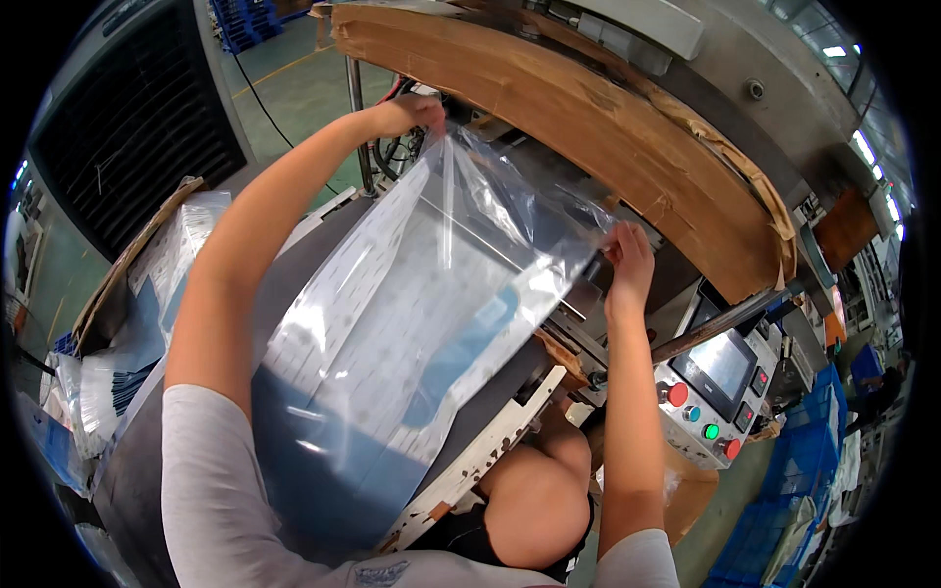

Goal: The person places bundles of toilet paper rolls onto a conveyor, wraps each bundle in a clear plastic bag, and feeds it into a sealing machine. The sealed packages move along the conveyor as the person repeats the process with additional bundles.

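Note:
A large clear plastic bag (421,304) holding white and blue flat goods lies on the dark work surface (294,265) in front of me. My left hand (412,113) grips the bag's far left corner near the machine. My right hand (627,260) pinches the bag's far right edge. The open end of the bag is stretched between both hands, under a curved cardboard sheet (588,127).
A control box with a screen (720,367) and red and green buttons sits at right. A cardboard box of bagged goods (167,255) stands at left. Blue crates (794,490) are stacked on the floor at right. A black louvred unit (127,127) stands at far left.

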A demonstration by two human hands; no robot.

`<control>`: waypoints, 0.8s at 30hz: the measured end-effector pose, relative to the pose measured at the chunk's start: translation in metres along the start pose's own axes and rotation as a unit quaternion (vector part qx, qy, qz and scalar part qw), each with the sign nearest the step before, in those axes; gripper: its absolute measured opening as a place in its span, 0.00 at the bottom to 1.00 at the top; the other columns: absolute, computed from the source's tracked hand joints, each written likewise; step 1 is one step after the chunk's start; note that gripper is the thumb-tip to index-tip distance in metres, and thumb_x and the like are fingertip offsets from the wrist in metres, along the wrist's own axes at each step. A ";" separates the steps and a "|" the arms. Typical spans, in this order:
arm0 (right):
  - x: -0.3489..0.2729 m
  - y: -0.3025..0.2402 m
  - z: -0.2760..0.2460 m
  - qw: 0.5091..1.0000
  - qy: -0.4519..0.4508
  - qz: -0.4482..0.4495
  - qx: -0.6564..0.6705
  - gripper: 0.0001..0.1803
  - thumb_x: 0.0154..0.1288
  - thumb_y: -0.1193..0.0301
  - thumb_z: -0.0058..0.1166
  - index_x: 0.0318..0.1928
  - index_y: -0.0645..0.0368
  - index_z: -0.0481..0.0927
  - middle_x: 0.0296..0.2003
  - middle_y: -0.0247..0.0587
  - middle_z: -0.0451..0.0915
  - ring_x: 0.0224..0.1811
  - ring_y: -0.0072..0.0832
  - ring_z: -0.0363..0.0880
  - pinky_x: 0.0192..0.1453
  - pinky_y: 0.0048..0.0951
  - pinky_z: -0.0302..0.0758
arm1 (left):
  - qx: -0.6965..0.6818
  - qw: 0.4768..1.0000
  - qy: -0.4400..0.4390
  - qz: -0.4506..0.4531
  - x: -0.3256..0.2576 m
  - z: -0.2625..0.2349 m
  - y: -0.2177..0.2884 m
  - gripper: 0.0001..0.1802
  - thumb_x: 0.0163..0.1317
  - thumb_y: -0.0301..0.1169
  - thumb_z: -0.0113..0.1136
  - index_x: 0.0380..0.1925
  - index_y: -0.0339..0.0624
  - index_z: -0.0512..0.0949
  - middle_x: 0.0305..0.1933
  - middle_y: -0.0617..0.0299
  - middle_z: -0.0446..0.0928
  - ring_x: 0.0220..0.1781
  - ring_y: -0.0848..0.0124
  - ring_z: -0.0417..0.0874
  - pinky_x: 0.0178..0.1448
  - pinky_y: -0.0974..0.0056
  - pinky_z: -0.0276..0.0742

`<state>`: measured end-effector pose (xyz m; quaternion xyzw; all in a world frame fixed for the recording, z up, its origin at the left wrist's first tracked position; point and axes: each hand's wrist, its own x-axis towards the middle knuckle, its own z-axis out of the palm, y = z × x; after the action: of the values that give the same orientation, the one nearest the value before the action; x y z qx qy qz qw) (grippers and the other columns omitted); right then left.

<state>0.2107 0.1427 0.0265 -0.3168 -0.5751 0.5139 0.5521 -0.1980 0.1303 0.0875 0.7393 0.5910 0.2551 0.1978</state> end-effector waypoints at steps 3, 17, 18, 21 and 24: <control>0.033 0.026 0.020 0.990 0.129 -0.022 0.051 0.08 0.64 0.65 0.52 0.30 0.53 0.74 0.25 0.27 0.70 0.26 0.16 0.65 0.33 0.18 0.61 | -0.022 0.984 0.162 0.068 0.041 0.031 -0.045 0.13 0.67 0.37 0.48 0.32 0.40 0.77 0.33 0.64 0.79 0.39 0.71 0.77 0.46 0.65 0.71; 0.041 0.036 0.003 0.965 0.189 -0.173 -0.055 0.18 0.63 0.59 0.55 0.46 0.58 0.80 0.39 0.31 0.75 0.38 0.20 0.72 0.45 0.23 0.69 | -0.101 0.967 0.229 0.047 0.073 0.023 -0.015 0.12 0.63 0.38 0.50 0.31 0.42 0.77 0.25 0.63 0.77 0.28 0.72 0.77 0.33 0.61 0.71; 0.038 0.039 0.000 0.965 0.168 -0.173 -0.104 0.18 0.63 0.58 0.55 0.46 0.57 0.81 0.38 0.30 0.75 0.37 0.20 0.71 0.44 0.22 0.68 | -0.090 0.972 0.209 0.049 0.069 0.024 -0.009 0.12 0.63 0.38 0.50 0.31 0.43 0.77 0.24 0.63 0.77 0.28 0.72 0.77 0.32 0.61 0.71; 0.021 0.017 0.018 0.960 0.113 -0.150 -0.209 0.17 0.61 0.57 0.57 0.44 0.55 0.82 0.33 0.29 0.73 0.32 0.17 0.68 0.42 0.21 0.67 | 0.145 0.956 0.233 0.103 0.059 0.049 0.005 0.10 0.61 0.35 0.50 0.31 0.42 0.77 0.24 0.61 0.77 0.28 0.70 0.78 0.31 0.57 0.72; 0.040 0.031 0.014 0.949 0.107 -0.174 -0.239 0.19 0.60 0.59 0.58 0.44 0.60 0.81 0.30 0.28 0.72 0.30 0.17 0.65 0.39 0.21 0.67 | 0.182 0.964 0.194 0.016 0.069 0.060 0.030 0.09 0.60 0.32 0.50 0.35 0.40 0.76 0.32 0.55 0.77 0.36 0.65 0.78 0.40 0.56 0.72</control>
<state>0.1836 0.1850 0.0115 -0.3877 -0.6647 0.2200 0.5996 -0.1263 0.1912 0.0672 0.7084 0.6425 0.2852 -0.0627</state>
